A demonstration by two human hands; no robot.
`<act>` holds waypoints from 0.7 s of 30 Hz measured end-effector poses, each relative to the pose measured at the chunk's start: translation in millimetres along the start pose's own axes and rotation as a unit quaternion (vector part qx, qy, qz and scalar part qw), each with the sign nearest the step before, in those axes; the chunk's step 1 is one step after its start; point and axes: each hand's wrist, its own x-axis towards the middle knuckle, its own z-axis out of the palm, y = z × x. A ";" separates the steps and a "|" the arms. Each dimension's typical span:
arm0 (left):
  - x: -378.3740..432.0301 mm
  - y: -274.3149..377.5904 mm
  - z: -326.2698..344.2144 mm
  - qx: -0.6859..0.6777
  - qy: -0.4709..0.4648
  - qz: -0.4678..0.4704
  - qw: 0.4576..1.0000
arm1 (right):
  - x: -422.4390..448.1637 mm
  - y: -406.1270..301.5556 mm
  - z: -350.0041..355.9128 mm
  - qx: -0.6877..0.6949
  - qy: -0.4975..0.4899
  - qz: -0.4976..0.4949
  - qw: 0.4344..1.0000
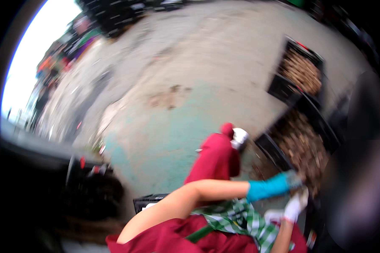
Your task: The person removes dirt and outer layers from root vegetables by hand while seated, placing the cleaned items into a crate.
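Note:
My left hand (292, 181), in a glove with a teal cuff, reaches across to the right, to the near end of a black crate (276, 151). The crate is filled with brown, elongated pieces (304, 148), too blurred to name exactly. Just below it is my right hand (297, 204), in a white glove, close to the left fingertips. Motion blur hides the fingers of both hands, so I cannot tell what they hold. A green-and-white checked cloth (234, 218) lies across my lap over maroon clothing.
Beyond the near crate stands another black crate (300, 69) of similar brown pieces. My maroon-clad leg (212, 155) extends over the worn concrete floor (164, 126). Black stacked crates (114, 15) stand at the far upper left. Dark objects (91, 189) sit at lower left.

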 end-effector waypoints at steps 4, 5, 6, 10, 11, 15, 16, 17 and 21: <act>-7.4 12.9 -16.0 -0.230 -0.015 -0.111 0.967 | 6.8 -13.8 -5.3 0.066 -0.049 -0.009 0.997; -6.2 3.9 -15.9 -0.267 -0.014 -0.117 0.956 | 17.8 -2.7 -8.8 -0.041 -0.026 -0.221 0.974; -2.8 -5.0 -17.7 -0.298 -0.038 -0.110 0.947 | 20.2 -9.7 -16.0 -0.002 -0.045 -0.185 0.982; 6.2 -26.6 -10.1 -0.333 -0.142 -0.058 0.930 | 13.9 -13.9 -41.0 0.111 -0.080 -0.098 0.986; 5.7 -25.4 -3.8 -0.324 -0.142 -0.063 0.933 | 9.3 -24.6 -46.5 0.172 -0.089 -0.062 0.979; -0.1 -37.0 9.9 -0.285 -0.095 -0.091 0.949 | -1.5 -26.5 -49.9 -0.007 -0.031 -0.247 0.968; -6.4 -13.6 27.9 -0.271 -0.031 -0.134 0.953 | -4.4 -30.8 -48.4 -0.030 -0.016 -0.279 0.960; -5.1 -16.4 27.3 -0.253 -0.050 -0.128 0.958 | -5.0 -29.2 -48.9 -0.046 -0.020 -0.281 0.958; -5.5 -32.8 22.5 -0.240 -0.084 -0.092 0.963 | -10.2 -20.2 -41.3 -0.024 -0.035 -0.197 0.980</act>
